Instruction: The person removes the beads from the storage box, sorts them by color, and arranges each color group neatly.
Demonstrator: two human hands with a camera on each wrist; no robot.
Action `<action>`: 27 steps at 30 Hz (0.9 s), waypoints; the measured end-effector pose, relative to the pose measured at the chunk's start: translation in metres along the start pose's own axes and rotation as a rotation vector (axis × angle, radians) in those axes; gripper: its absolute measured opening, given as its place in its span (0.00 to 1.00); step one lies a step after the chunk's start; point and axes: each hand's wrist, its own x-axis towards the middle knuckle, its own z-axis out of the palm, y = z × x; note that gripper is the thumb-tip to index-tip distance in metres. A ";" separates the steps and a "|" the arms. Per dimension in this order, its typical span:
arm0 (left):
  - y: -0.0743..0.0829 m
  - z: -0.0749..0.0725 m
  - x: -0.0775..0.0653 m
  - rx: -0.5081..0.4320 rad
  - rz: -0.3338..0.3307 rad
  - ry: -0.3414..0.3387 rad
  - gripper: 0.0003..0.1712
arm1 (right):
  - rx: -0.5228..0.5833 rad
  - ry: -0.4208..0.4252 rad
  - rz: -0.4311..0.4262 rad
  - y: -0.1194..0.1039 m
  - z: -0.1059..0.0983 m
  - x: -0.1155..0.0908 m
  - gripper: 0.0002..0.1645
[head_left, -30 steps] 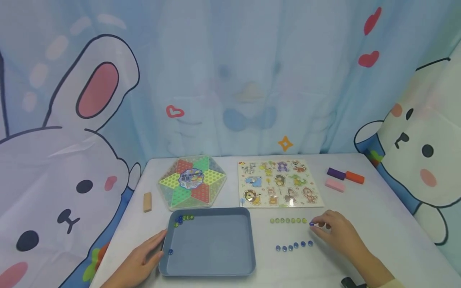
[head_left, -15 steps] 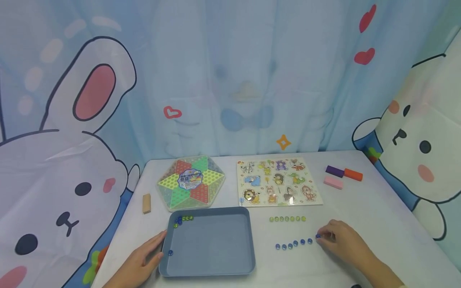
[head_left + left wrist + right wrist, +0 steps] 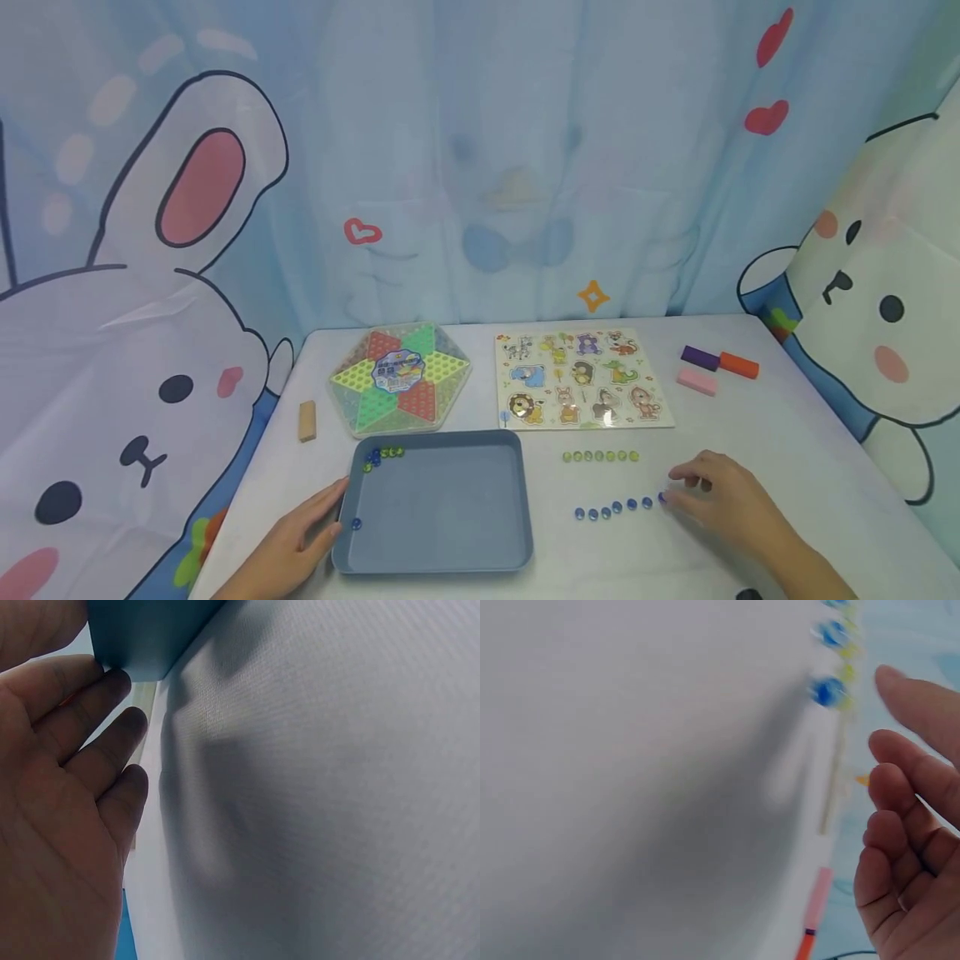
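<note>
My left hand [image 3: 296, 537] rests against the left side of a grey-blue tray [image 3: 442, 517], fingers fairly straight, touching its wall; the tray's wall [image 3: 150, 637] also shows in the left wrist view. At the right end of a row of blue glass marbles [image 3: 617, 507], my right hand [image 3: 723, 504] hovers close to the last blue marble [image 3: 827, 691]. Its thumb and fingers [image 3: 891, 784] are apart, with nothing between them. Behind that row lies a straight row of yellow-green marbles [image 3: 598, 457]. Several blue and green marbles [image 3: 375, 457] sit in the tray's far left corner, and a lone blue marble [image 3: 356, 524] lies near its left wall.
Behind the tray lies a hexagonal Chinese checkers board [image 3: 399, 379]. An animal puzzle board [image 3: 583, 381] is at the back middle. Purple [image 3: 700, 358], orange [image 3: 739, 365] and pink blocks [image 3: 697, 382] lie at the back right, a wooden block [image 3: 307, 421] at the left.
My right hand moved from the green row's end toward me with a blue marble, set it at the blue row's right end and let go. My left hand stayed at the tray.
</note>
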 end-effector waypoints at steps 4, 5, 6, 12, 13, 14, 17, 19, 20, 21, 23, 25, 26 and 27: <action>0.001 0.000 0.000 -0.002 0.014 0.013 0.37 | 0.004 0.092 -0.054 -0.006 -0.015 0.003 0.21; 0.000 0.000 0.000 -0.003 0.016 0.014 0.37 | 0.004 0.109 -0.073 -0.008 -0.018 0.004 0.21; 0.000 0.000 0.000 -0.004 0.016 0.014 0.37 | 0.002 0.124 -0.095 -0.011 -0.019 0.006 0.20; -0.001 0.001 0.001 0.003 0.005 0.012 0.37 | 0.023 0.175 -0.201 -0.042 -0.015 0.026 0.18; -0.001 0.001 0.001 0.002 0.003 0.010 0.37 | 0.029 0.178 -0.218 -0.051 -0.013 0.030 0.17; -0.001 0.001 0.002 0.001 0.001 0.009 0.37 | 0.040 0.176 -0.240 -0.061 -0.011 0.034 0.17; -0.001 0.001 0.003 0.000 0.005 0.014 0.37 | 0.053 0.182 -0.328 -0.094 -0.002 0.047 0.14; -0.001 0.001 0.003 0.012 0.016 0.021 0.37 | 0.066 0.174 -0.399 -0.119 0.005 0.056 0.13; -0.002 0.002 0.002 0.019 0.022 0.027 0.37 | 0.070 0.167 -0.434 -0.132 0.009 0.060 0.13; -0.003 0.002 0.002 0.026 0.033 0.036 0.36 | 0.072 0.150 -0.467 -0.145 0.013 0.064 0.14; -0.005 0.003 0.002 0.032 0.047 0.049 0.35 | 0.071 0.116 -0.529 -0.173 0.020 0.070 0.14; -0.006 0.003 0.001 0.036 0.064 0.063 0.35 | 0.070 0.079 -0.588 -0.199 0.028 0.076 0.15; -0.007 0.004 0.001 0.039 0.071 0.070 0.34 | 0.067 0.055 -0.613 -0.212 0.032 0.078 0.15; -0.008 0.004 0.000 0.041 0.076 0.077 0.34 | 0.065 0.030 -0.639 -0.224 0.037 0.080 0.16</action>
